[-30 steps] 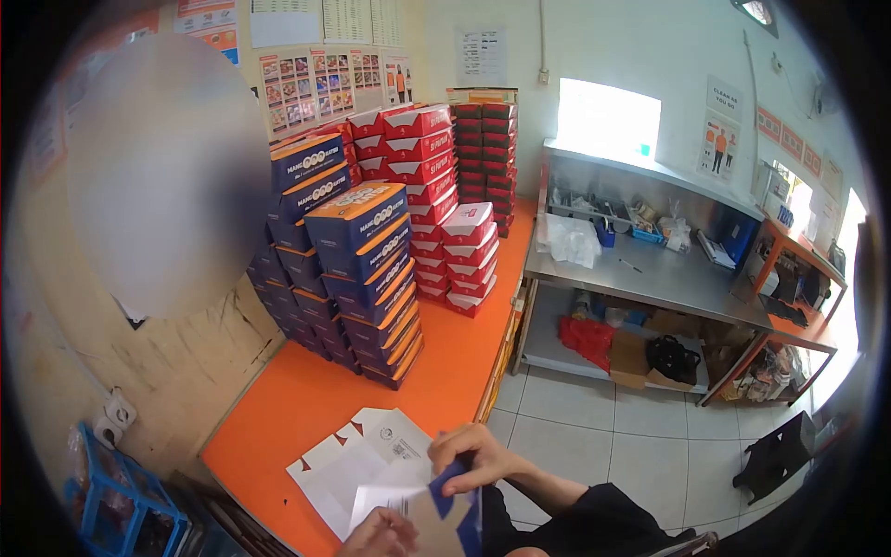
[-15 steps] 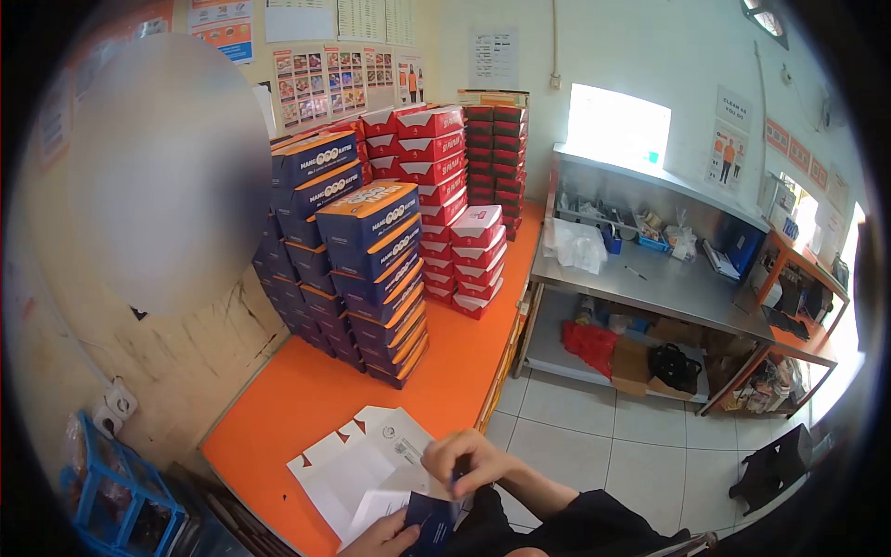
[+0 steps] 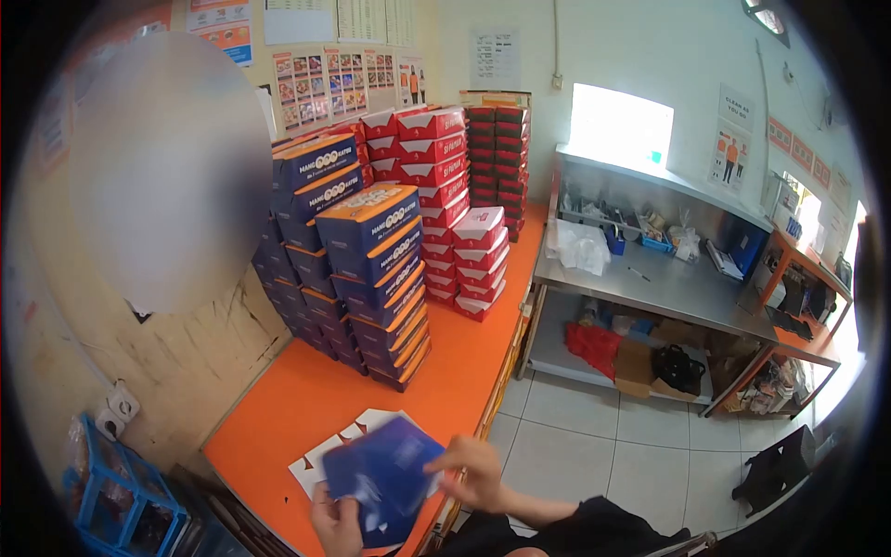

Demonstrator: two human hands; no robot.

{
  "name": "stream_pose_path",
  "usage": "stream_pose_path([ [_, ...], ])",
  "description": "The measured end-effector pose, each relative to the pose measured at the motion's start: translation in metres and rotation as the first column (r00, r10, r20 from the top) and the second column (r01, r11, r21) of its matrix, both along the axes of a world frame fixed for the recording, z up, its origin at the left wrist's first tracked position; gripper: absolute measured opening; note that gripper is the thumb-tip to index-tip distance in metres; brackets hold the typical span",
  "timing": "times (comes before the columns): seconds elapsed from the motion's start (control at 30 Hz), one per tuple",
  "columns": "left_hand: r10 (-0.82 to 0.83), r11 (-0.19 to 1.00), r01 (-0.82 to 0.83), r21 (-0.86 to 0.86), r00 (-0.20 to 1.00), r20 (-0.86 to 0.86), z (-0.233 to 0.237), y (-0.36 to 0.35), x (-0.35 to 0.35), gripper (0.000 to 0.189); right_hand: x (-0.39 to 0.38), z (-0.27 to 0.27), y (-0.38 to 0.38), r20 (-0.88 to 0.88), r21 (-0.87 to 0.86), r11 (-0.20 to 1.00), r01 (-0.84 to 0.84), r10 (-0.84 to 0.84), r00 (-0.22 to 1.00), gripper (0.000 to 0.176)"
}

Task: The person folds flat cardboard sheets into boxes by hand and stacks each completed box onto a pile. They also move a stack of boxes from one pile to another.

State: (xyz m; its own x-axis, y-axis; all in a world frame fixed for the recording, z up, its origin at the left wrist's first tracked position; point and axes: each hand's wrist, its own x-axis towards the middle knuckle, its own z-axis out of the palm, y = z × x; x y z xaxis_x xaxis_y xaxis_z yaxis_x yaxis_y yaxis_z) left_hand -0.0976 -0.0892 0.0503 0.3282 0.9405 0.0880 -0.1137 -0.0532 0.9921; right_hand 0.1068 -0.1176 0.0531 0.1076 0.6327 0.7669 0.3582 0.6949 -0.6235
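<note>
An orange counter (image 3: pixel 316 399) is running along the left wall of a small storeroom, reaching from the near edge of the view to the far white wall, where printed sheets are hanging. Stacks of blue-and-orange boxes (image 3: pixel 371 278) are standing in the middle of the counter. Behind them, farther along, red-and-white boxes (image 3: pixel 432 176) are rising in taller piles against the wall. To the right, across a strip of pale floor tiles, a steel table (image 3: pixel 668 283) is carrying bags and small clutter, with more bags and cardboard sitting on its lower shelf. A blue crate (image 3: pixel 121 501) is sitting low in the near left corner.

At the near end of the counter, the person is holding a flat blue carton (image 3: pixel 385 469) just above a spread of white carton sheets (image 3: pixel 311 472) lying on the orange surface. The left hand (image 3: pixel 336 524) is gripping the carton from below at its near left corner, fingers curled around the edge. The right hand (image 3: pixel 475 472) is closing on the carton's right edge, fingertips pinching it, with a dark sleeve trailing off toward the near right. The carton is tilting slightly, its blue face turned up to the camera.
</note>
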Motion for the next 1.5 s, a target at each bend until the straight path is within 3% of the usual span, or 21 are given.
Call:
stream_pose_path([
  [0.03,0.228,0.973,-0.229,0.014,0.971,0.077,0.004,-0.002,0.011,0.036,-0.013,-0.008,-0.010,-0.076,-0.296,0.945,-0.139,0.122,0.990,0.034],
  [0.07,0.438,0.896,-0.445,0.008,0.886,0.154,0.007,-0.004,0.018,0.040,-0.033,-0.001,-0.012,0.007,-0.202,0.974,-0.101,0.104,0.995,0.041],
  [0.13,0.452,0.892,-0.445,-0.078,0.881,0.137,-0.028,0.002,0.019,0.047,-0.057,-0.014,-0.008,0.179,-0.255,0.963,0.093,-0.048,0.983,0.035],
  [0.27,0.490,0.867,-0.497,0.021,0.860,0.143,-0.032,0.006,0.007,0.044,-0.012,-0.018,0.018,0.073,-0.445,0.895,0.029,0.004,0.997,0.026],
  [0.33,0.560,0.813,-0.570,0.119,0.821,0.108,-0.036,0.004,-0.001,0.039,0.016,0.006,0.018,-0.346,-0.602,0.709,-0.367,0.182,0.920,0.022],
  [0.47,0.621,0.729,-0.657,0.193,0.753,0.219,-0.045,0.017,0.019,0.033,-0.006,0.016,0.012,-0.282,-0.487,0.834,-0.260,0.132,0.950,0.015],
  [0.5,0.620,0.731,-0.657,0.186,0.753,0.222,-0.044,0.016,0.018,0.033,-0.023,0.007,0.012,0.009,-0.428,0.892,-0.145,0.165,0.986,0.013],
  [0.53,0.528,0.798,-0.555,0.233,0.832,0.170,-0.040,0.016,0.013,0.025,-0.032,0.002,0.011,0.300,-0.328,0.943,-0.055,0.159,0.941,0.011],
  [0.67,0.261,0.947,-0.232,0.222,0.959,-0.113,-0.021,0.007,0.008,0.017,-0.026,0.004,0.007,0.259,-0.442,0.870,-0.219,0.357,0.898,0.010],
  [0.7,0.375,0.890,-0.362,0.278,0.927,0.007,-0.037,0.001,0.035,0.021,-0.027,0.001,0.007,0.190,-0.436,0.883,-0.174,0.279,0.941,0.010],
  [0.8,0.160,0.932,-0.186,0.311,0.981,0.108,-0.062,0.007,0.013,0.035,-0.022,0.006,0.008,0.098,-0.529,0.840,-0.125,0.207,0.973,0.011],
  [0.87,0.203,0.952,-0.222,0.210,0.973,0.105,-0.065,0.010,0.008,0.040,-0.006,0.008,0.018,-0.170,-0.352,0.748,-0.563,0.540,0.824,0.012],
  [0.93,0.352,0.919,-0.380,0.109,0.912,0.210,-0.056,0.006,0.012,0.035,0.011,0.023,0.026,0.027,-0.278,0.839,-0.468,0.494,0.869,0.021],
  [1.0,0.252,0.964,-0.195,-0.183,0.892,0.374,-0.056,0.009,0.008,0.031,0.018,0.024,0.035,0.246,-0.263,0.899,-0.350,0.414,0.877,0.030],
  [1.07,0.220,0.968,-0.152,-0.201,0.897,0.382,-0.057,0.001,0.016,0.031,0.013,0.003,0.044,0.240,-0.311,0.853,-0.420,0.498,0.833,0.032],
  [1.13,-0.133,0.986,0.123,-0.109,0.987,-0.090,-0.049,-0.004,0.014,0.033,0.016,-0.002,0.048,0.118,-0.634,0.599,-0.488,0.699,0.705,0.030],
  [1.17,-0.281,0.949,0.233,-0.215,0.932,-0.230,-0.032,-0.010,0.002,0.034,0.021,0.000,0.049,0.154,-0.620,0.640,-0.453,0.666,0.730,0.027],
  [1.27,-0.348,0.936,0.327,-0.131,0.917,-0.197,0.017,-0.010,-0.029,0.041,0.045,0.001,0.049,0.172,-0.469,0.782,-0.409,0.535,0.827,0.024],
  [1.33,-0.332,0.934,0.346,0.084,0.932,-0.148,0.043,0.011,-0.046,0.049,0.051,0.017,0.048,0.090,-0.491,0.729,-0.476,0.586,0.805,0.021],
  [1.43,-0.091,0.810,0.282,0.514,0.926,-0.366,0.064,0.017,-0.027,0.061,0.028,0.033,0.047,0.069,-0.390,0.470,-0.792,0.873,0.483,0.022],
  [1.5,-0.332,0.826,0.423,0.372,0.899,-0.286,0.048,0.014,-0.002,0.069,0.019,0.032,0.055,0.027,-0.381,0.344,-0.858,0.932,0.361,0.023],
])
